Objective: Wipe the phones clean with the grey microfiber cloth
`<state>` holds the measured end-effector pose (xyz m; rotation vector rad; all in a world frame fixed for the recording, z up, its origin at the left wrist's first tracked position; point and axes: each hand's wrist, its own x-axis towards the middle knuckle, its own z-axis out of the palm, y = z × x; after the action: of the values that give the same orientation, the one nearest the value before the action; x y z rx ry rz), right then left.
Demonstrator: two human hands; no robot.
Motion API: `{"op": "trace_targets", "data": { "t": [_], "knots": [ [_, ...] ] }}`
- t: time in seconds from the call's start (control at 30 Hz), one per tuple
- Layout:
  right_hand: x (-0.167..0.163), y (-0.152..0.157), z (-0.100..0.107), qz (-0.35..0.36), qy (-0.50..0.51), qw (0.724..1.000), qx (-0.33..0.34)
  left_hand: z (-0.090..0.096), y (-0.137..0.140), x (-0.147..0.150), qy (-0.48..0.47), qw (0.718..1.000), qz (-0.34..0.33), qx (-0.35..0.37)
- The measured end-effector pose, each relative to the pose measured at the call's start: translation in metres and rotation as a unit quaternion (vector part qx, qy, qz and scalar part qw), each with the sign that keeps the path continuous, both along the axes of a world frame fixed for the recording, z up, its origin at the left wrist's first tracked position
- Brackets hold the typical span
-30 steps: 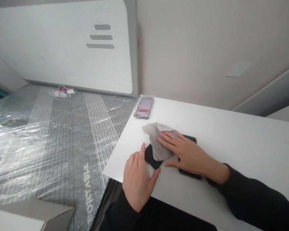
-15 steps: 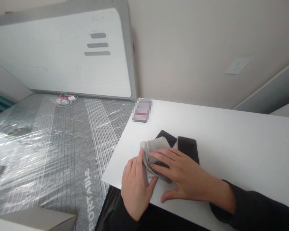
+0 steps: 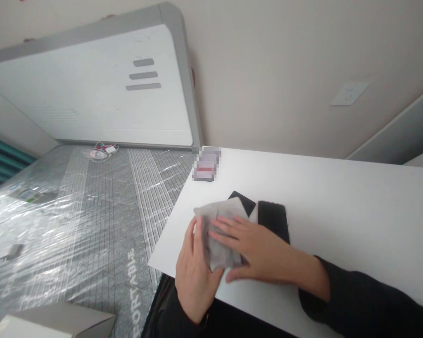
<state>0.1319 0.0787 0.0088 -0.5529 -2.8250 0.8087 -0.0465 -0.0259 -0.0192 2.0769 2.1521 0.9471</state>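
A thin grey cloth lies over the near left part of the white table. My left hand grips it at its left and lower edges, fingers along the side and thumb at the bottom. Flat on top of the cloth rests my right hand, its fingers stretched out and slightly apart. A small dark edge shows beneath the cloth by the right hand; what it belongs to is hidden. Just behind the cloth a black flat object is partly covered. A black-screened phone lies to the right, partly behind my right wrist.
The white table stands against a wall with a socket. A blurred-out flat item lies at its far left corner. Left is a plastic-covered mattress with a cable bundle, a box and a white-grey headboard.
The cloth is spread flatter, its fold opened out toward the left. My right hand has slid slightly left over it. The whole view has shifted a little.
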Motion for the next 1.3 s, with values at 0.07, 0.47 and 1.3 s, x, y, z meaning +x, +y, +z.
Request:
{"op": "trace_targets", "data": {
  "t": [0.07, 0.47, 1.3],
  "knots": [
    [-0.001, 0.004, -0.001, -0.051, -0.011, 0.998, 0.022, 0.001, 0.001, 0.0, -0.002, 1.0, -0.002, -0.008],
    [0.0, 0.005, -0.004, -0.015, 0.006, 1.0, 0.007, -0.002, 0.0, -0.002, 0.012, 1.0, -0.02, 0.001],
    [0.0, 0.005, 0.001, -0.082, -0.038, 0.995, 0.031, -0.005, 0.002, -0.005, 0.032, 0.999, -0.016, 0.014]
  ]
}}
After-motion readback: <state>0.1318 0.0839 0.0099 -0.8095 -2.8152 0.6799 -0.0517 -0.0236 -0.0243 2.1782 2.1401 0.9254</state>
